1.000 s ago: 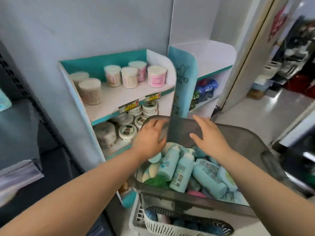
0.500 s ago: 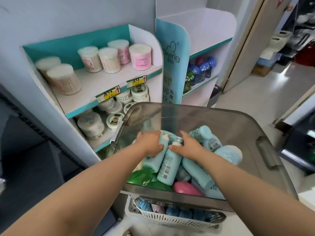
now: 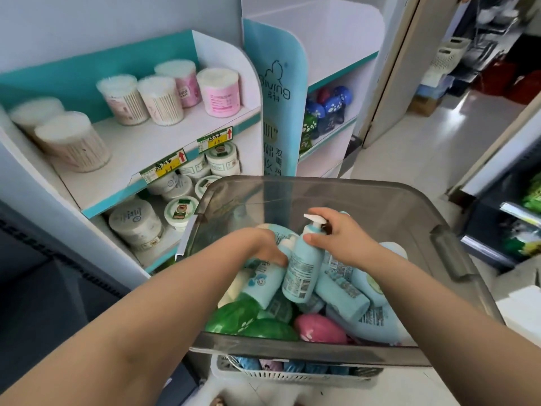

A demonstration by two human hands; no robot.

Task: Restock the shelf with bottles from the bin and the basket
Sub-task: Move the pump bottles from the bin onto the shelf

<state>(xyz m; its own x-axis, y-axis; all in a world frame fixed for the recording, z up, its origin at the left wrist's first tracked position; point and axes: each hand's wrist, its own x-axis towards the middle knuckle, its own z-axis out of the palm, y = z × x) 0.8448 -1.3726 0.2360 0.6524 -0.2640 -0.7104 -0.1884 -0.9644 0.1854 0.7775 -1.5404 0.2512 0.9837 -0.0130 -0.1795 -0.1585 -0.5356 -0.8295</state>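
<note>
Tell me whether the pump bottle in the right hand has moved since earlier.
Yes. Against the grey bin, the pump bottle has risen out of the pile toward the far wall, gripped by the right hand.

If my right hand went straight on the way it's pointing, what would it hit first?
Your right hand, gripping the pump bottle, points up-left. It would likely meet the bin's far wall near its left corner, unless it passes above the rim; depth is unclear.

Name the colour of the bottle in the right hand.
Light blue bottle with white pump, head view.
</note>
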